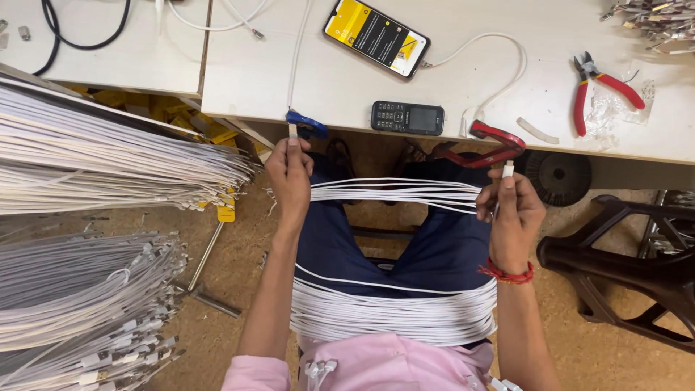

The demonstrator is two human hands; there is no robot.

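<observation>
My left hand (289, 174) pinches the plug end of a white cable near a blue clamp (305, 124) at the table's front edge. My right hand (510, 206) grips the other white plug end below a red clamp (486, 143). Between the two hands runs a band of white cables (394, 192), pulled straight above my lap. A thicker bundle of white cables (394, 315) lies across my thighs, closer to my body.
On the white table (260, 80) lie a smartphone (376, 36) with a charging cable, a small keypad phone (407, 117) and red-handled cutters (597, 83). Large heaps of white cables (94, 166) fill the left. A black stool frame (630, 268) stands at the right.
</observation>
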